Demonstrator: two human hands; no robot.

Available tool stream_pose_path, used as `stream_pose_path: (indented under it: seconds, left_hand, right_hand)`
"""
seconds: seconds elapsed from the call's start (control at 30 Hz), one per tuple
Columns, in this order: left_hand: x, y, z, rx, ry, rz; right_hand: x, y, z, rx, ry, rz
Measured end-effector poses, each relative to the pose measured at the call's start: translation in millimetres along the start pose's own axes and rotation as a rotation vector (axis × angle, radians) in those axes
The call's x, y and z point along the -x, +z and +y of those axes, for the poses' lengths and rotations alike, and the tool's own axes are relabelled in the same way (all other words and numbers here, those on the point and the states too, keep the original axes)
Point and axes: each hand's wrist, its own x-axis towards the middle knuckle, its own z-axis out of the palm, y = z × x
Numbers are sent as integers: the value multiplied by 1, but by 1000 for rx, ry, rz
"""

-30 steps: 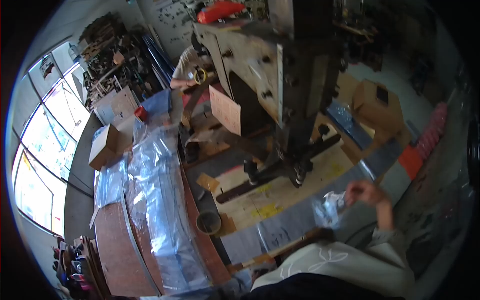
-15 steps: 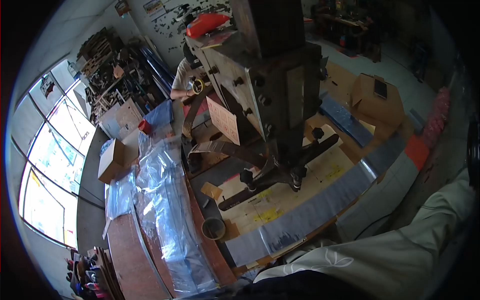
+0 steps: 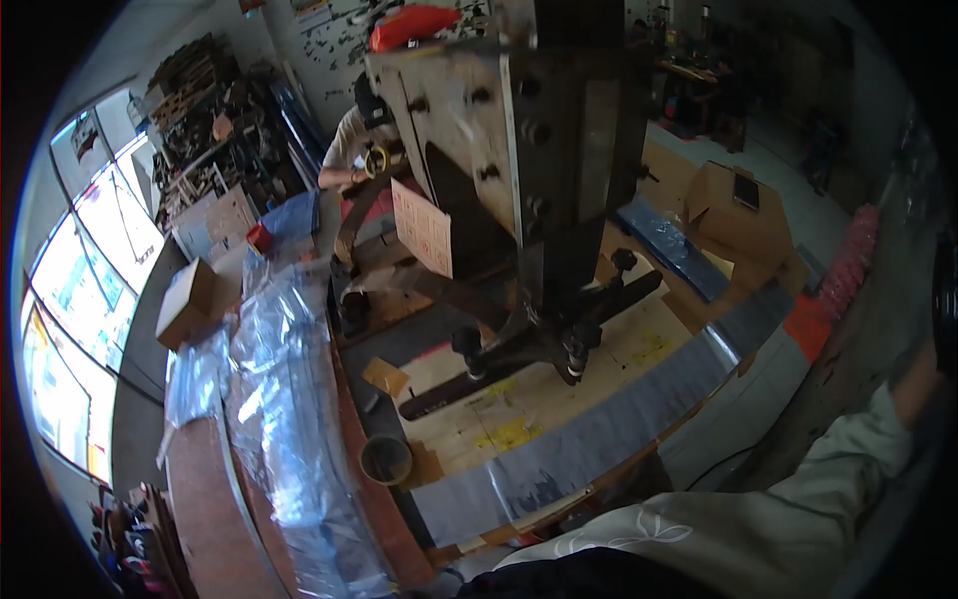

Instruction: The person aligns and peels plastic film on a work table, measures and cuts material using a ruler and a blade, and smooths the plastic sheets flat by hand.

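Observation:
A pale sleeve with a stitched leaf outline runs across the lower right. Beyond its cuff, a bare wrist reaches the dark right edge, where my right hand is out of sight. My left hand is not in view either. In front of me stands a heavy metal press with bolts along its head. Its lower crossbar, with black knobs, sits over a pale wooden board. A grey strip covers the board's near edge.
Clear plastic sheets lie on the brown left table, near a cardboard box and a round tub. At right are a carton with a phone and a pink wrapped bundle. Another person is behind the press.
The view has shifted, so the press, board and table appear further left. More of the right wrist shows past the cuff. The other person's head is now more visible.

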Motion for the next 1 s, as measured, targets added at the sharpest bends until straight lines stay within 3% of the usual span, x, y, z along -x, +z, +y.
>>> stream_pose_path:
  seconds: [0.1, 0.17, 0.2, 0.33, 0.37, 0.4, 0.43, 0.5, 0.57, 0.67, 0.73, 0.8, 0.9, 1.0]
  left_hand:
    - [-2, 1, -46, 283, -118, 1]
    - [-7, 8, -76, 428, -167, 26]
    - [-9, 15, -88, 475, -192, 43]
    - [-10, 27, -120, 573, -235, 40]
    - [-9, 27, -122, 581, -220, -5]
    - [-11, 20, -127, 592, -165, -188]
    - [-18, 14, -130, 588, -102, -374]
    - [-12, 52, -79, 96, 138, -637]
    - [6, 114, -23, -132, 347, -752]
    - [15, 167, -15, 60, 388, -814]
    - [17, 176, -40, 27, 308, -670]
    - [31, 200, -23, -105, 254, -523]
    - [28, 205, -37, -528, 457, -439]
    - [42, 200, -18, -471, 482, -338]
  right_hand:
    - [113, 19, 94, -35, 474, -15]
    - [188, 51, 87, -370, 800, -286]
    - [224, 69, 92, -341, 883, -276]
    - [325, 84, 69, -530, 1175, -651]
    - [349, 87, 59, -558, 1245, -704]
    - [373, 88, 53, -644, 1277, -777]
    - [396, 90, 46, -692, 1293, -845]
    - [432, 90, 27, -813, 1335, -915]
    - [449, 90, 8, -891, 1234, -966]
    - [449, 85, -4, -1063, 1179, -942]
    - [440, 83, -1, -1060, 1121, -895]
    - [434, 89, 6, -1045, 1060, -809]
    - [408, 103, 17, -1114, 1033, -621]
    - [384, 110, 30, -1283, 901, -476]
